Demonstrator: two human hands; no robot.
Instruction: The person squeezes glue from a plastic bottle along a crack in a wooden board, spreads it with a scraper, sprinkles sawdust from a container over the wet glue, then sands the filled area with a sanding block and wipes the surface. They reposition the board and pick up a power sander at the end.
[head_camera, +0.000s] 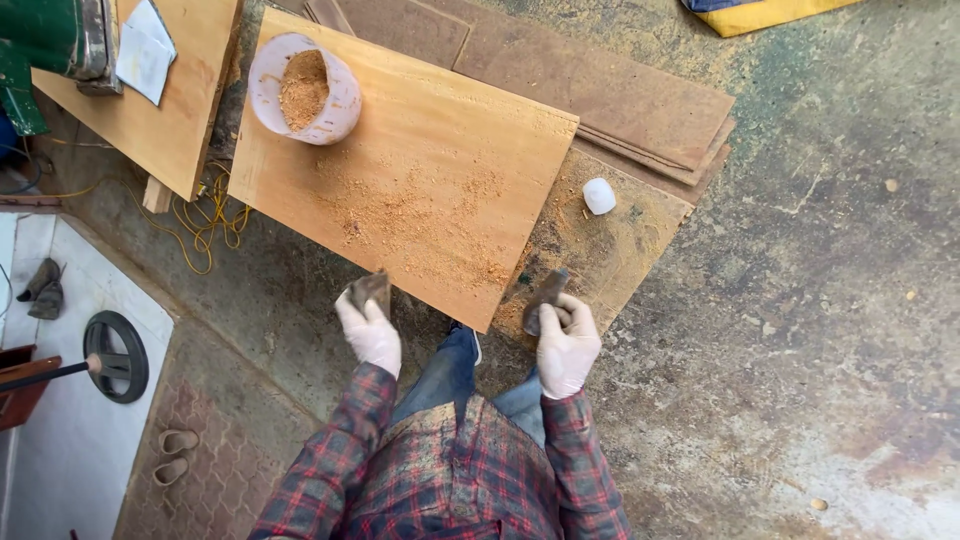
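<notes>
Your left hand (368, 335) pinches a dark scrap (368, 291) at the board's (430, 150) near edge; your right hand (566, 347) grips another piece (546, 297) just off its near corner. The board lies ahead, long axis running up-left toward the sawdust cup (305, 90), nearer your left.

Two gloved hands, left (368, 333) and right (566, 345), each with a dark scrap beside the plywood board (420, 170).
</notes>
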